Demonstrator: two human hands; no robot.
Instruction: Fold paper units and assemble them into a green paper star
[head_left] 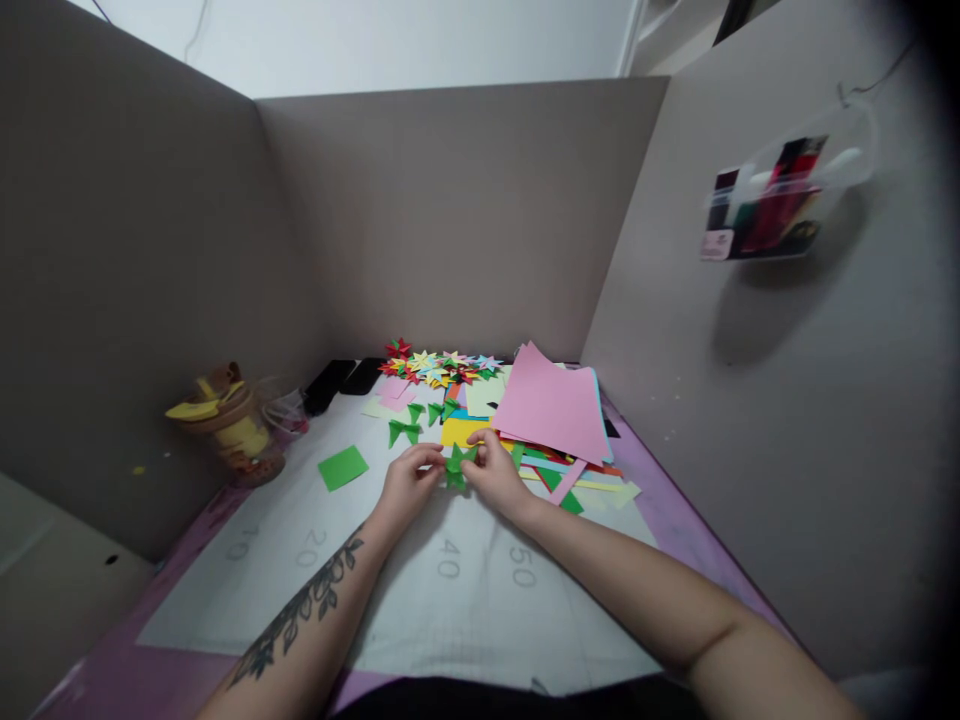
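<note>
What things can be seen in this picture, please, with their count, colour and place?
folded paper piece: one, green, pinched above the mat
paper square: one, green, on the mat, left of the folded paper piece
small folded pieces: several, green, behind the folded paper piece
paper stars: a pile, mixed colours, back of the desk
paper sheets: a stack, pink on top, right of the stars
cup: one, brown and yellow, far left
holder: one, clear, on the right partition
left hand: one, fingers pinching the folded paper piece
right hand: one, fingers pinching the same piece
</note>
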